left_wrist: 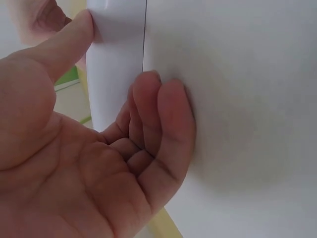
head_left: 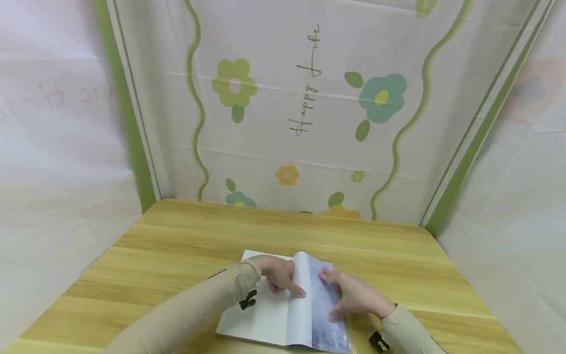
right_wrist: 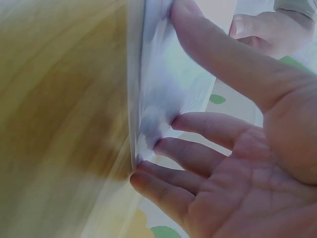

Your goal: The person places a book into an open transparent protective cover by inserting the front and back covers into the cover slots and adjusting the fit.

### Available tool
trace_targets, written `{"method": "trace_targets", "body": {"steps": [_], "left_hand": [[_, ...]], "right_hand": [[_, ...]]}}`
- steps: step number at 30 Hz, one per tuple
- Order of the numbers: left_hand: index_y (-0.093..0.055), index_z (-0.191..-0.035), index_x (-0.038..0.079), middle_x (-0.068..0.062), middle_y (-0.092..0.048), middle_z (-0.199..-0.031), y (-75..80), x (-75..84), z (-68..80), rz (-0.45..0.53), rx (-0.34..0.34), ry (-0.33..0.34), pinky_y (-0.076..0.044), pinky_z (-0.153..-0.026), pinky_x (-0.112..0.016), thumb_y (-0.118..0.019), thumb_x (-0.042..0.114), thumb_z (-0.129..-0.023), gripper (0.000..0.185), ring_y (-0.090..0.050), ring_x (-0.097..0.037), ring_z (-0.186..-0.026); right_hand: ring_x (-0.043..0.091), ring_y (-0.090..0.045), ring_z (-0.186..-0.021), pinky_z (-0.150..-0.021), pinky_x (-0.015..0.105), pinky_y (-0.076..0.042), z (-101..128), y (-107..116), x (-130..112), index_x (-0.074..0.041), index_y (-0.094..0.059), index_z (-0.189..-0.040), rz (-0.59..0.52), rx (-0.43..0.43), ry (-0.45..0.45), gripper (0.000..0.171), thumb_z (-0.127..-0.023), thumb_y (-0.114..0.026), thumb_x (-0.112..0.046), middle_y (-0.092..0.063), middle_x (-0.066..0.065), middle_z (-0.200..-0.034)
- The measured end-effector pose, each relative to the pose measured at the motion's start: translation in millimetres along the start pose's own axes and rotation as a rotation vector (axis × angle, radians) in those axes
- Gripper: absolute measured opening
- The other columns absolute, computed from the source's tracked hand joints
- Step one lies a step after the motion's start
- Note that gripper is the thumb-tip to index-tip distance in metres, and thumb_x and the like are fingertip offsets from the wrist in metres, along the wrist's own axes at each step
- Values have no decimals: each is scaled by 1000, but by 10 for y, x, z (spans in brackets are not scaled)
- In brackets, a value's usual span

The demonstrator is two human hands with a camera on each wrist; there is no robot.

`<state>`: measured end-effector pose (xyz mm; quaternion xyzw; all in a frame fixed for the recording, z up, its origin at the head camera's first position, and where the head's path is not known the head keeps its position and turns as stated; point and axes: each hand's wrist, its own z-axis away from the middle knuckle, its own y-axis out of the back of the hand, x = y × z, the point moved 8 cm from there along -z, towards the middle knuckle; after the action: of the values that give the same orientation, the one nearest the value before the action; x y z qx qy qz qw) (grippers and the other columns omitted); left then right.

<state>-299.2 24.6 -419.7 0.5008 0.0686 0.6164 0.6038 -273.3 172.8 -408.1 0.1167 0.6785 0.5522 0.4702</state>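
A book (head_left: 269,319) lies spread on the table, its left side a blank white page. Along the middle a white leaf (head_left: 299,317) bulges upward in a fold. To its right is a blue-grey printed cover (head_left: 327,329) with a glossy, see-through edge. My left hand (head_left: 279,273) lies over the white page; in the left wrist view its thumb (left_wrist: 74,37) presses the bulging leaf while its other fingers (left_wrist: 173,124) bend loosely against the page. My right hand (head_left: 355,295) spreads over the cover, and its fingertips (right_wrist: 181,123) touch the glossy surface near the outer edge.
The wooden table (head_left: 177,255) reaches back to a white curtain (head_left: 274,98) printed with flowers and lettering. More curtain hangs at both sides. Black clips (head_left: 247,300) are fastened at both wrists.
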Motion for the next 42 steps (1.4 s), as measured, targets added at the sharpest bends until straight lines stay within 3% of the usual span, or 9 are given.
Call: {"method": "trace_targets", "body": {"steps": [11,22,32,42], "left_hand": [[-51,-88,7,0,-45,-61,27,-38,26,1,-49,-16,-42,-53,-24,-70,45,-90,43,-42,-11,-52],[-53,-89,8,-3,-53,-71,-5,-80,51,-11,-7,-10,-46,-55,-23,-71,46,-89,42,-47,-11,-56],[-52,-93,7,-2,-48,-66,-2,-18,15,-9,-1,-3,-41,-51,-24,-72,45,-89,43,-41,-11,-52],[-52,-92,7,0,-44,-61,-7,1,19,-14,16,9,-38,-48,-24,-73,44,-88,43,-38,-10,-49]], "right_hand": [[51,-33,-133,-108,61,-27,-12,-11,8,5,-45,-143,-63,-17,-12,99,-61,-92,-27,-35,26,-149],[47,-37,-132,-107,57,-31,-25,-56,-6,5,-48,-141,-38,-18,-8,96,-61,-92,-26,-39,24,-148],[50,-34,-133,-108,59,-28,-7,-35,54,5,-46,-142,-59,-7,-23,97,-60,-92,-22,-36,26,-149],[49,-38,-131,-107,57,-30,-11,-18,24,8,-48,-139,-10,4,-2,97,-59,-93,-22,-39,27,-146]]}}
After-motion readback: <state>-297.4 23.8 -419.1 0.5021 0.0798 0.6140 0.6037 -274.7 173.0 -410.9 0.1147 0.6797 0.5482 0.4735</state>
